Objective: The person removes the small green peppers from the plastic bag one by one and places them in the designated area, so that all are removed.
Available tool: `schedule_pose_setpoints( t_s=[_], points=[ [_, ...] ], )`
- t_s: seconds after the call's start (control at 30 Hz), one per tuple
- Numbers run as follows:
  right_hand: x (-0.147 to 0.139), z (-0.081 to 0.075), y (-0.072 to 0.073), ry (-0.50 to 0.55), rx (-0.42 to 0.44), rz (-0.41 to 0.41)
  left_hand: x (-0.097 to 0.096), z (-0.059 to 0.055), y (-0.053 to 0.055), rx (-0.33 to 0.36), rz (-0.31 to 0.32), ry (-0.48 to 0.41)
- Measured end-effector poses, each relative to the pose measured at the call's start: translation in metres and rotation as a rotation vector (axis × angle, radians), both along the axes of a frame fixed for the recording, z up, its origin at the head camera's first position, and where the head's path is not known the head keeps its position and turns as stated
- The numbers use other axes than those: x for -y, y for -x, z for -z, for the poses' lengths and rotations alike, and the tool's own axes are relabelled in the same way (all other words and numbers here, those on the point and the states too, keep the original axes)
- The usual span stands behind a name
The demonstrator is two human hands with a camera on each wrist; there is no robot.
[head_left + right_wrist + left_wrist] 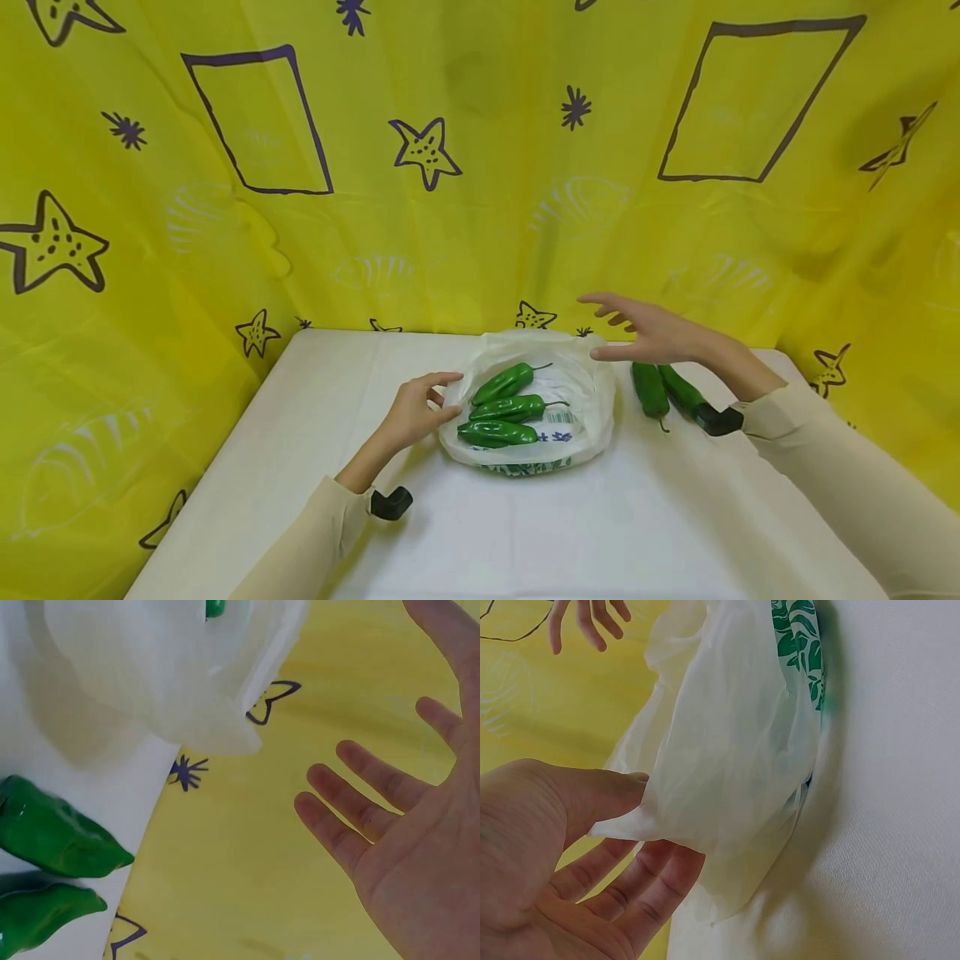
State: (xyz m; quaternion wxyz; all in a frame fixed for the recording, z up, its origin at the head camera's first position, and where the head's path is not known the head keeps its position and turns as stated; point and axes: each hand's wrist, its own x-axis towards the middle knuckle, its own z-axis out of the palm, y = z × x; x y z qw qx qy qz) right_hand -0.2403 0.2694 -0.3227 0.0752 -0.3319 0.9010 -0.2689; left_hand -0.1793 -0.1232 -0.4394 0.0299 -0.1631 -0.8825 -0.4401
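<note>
A thin white plastic bag (pixel 600 408) with a green leaf print stands open on the table, its rim spread wide. Inside lie three glossy green peppers (pixel 498 433), side by side with stems to the right. My left hand (pixel 411 413) holds the bag's left rim; the left wrist view shows the thumb on one side of the film and the fingers on the other. Above the bag's far right rim, my right hand (pixel 660 332) hovers with spread fingers and nothing in it. Two more green peppers (pixel 649 388) lie on the table beneath the right forearm.
White cloth covers the table (pixel 480 542). A yellow curtain (pixel 480 233) with starfish drawings hangs close behind and along both sides. Each wrist bears a black strap piece (pixel 392 503) at the cuff.
</note>
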Motion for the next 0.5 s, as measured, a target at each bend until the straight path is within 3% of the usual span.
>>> schedule_pose_setpoints(
  t_s=[0.2,0.5],
  points=[
    [0.016,-0.002,0.001,-0.002,0.021,-0.038,-0.001,-0.001,0.0,0.017,-0.003,-0.002],
    [0.039,-0.004,0.004,-0.017,0.124,-0.08,-0.002,-0.002,-0.001,0.007,0.0,0.001]
  ],
)
